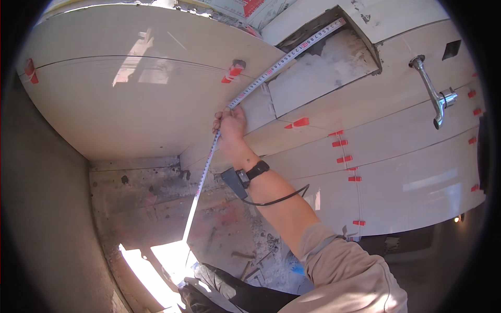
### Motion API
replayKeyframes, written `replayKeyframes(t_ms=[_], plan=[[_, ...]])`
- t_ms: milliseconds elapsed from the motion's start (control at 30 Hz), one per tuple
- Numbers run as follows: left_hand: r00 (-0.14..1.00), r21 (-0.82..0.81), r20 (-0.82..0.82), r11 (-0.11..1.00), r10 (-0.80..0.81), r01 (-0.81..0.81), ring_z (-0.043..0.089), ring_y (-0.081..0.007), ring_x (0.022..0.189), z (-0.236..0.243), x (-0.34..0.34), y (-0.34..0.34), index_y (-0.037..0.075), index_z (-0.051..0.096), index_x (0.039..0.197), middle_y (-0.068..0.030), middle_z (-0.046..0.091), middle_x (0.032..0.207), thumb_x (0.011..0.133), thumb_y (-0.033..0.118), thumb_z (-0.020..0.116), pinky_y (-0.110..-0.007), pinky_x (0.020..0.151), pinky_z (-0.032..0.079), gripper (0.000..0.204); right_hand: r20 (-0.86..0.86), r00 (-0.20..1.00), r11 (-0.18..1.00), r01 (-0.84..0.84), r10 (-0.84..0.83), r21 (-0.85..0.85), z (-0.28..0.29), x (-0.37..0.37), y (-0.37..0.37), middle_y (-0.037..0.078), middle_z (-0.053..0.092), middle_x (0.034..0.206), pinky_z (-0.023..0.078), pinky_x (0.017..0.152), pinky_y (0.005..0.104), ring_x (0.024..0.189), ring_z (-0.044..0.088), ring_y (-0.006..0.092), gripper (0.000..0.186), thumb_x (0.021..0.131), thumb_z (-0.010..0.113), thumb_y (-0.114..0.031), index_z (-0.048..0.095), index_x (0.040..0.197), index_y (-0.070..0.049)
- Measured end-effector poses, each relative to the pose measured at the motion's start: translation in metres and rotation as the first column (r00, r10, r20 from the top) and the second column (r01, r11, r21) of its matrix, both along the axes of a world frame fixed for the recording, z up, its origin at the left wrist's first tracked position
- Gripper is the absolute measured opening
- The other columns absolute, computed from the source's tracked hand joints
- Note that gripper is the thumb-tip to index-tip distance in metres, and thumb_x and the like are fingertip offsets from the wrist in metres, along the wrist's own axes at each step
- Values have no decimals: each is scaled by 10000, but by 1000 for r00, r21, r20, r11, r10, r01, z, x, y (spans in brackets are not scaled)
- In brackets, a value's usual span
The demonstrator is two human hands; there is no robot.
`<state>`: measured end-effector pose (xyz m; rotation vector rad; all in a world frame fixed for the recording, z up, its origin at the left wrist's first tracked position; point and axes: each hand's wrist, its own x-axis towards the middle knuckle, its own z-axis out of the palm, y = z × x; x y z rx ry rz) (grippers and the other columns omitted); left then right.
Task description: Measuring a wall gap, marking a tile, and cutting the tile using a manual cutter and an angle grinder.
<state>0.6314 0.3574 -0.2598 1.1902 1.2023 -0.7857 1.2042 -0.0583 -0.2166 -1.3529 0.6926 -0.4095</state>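
Note:
My right hand [229, 123] is raised against the pale tiled wall, its fingers closed around the white blade of a tape measure [287, 57]. From the hand, one stretch of blade slants up to the right, its end lying at the far upper corner of a rectangular recess [323, 75]. Another stretch hangs down to the left into bright sunlight, where its lower end is hard to make out. No tape case can be seen. A black strap with a small device [242, 177] and a cable sits on my right wrist. My left hand is out of view.
Red tile-levelling wedges [344, 159] stick out along the tile joints. A chrome tap [433, 96] juts from the wall at right. Below lies a dusty floor [224, 219] with debris and a hammer-like tool [242, 255]. A grey wall [47, 198] rises at left.

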Motion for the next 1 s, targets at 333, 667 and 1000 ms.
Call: replayKeyframes(t_ms=[333,667,1000], plan=[[989,-2,-81,992,126,-127,515,-103,774,-3,27,6,31,607,1161,9,576,894,967,416,584,-260,644,444,431,48,999,999,17,-18,28,-1,-6,6,54,524,795,415,483,293,546,473,121,28,1027,423,-140,423,1044,-118],[991,-9,30,992,129,-129,528,-126,745,-4,60,22,38,601,1126,-9,580,869,960,372,583,-276,620,456,373,-14,998,994,60,-59,93,7,-2,8,41,539,780,398,465,287,520,471,115,67,1021,431,-143,442,1087,-133],[992,28,81,995,97,-100,541,-149,715,4,90,17,45,595,1092,-27,583,843,953,328,582,-293,597,469,315,-30,998,997,50,-49,55,4,-2,-2,58,572,758,391,401,284,477,494,120,202,1019,417,-126,438,1215,-84]])
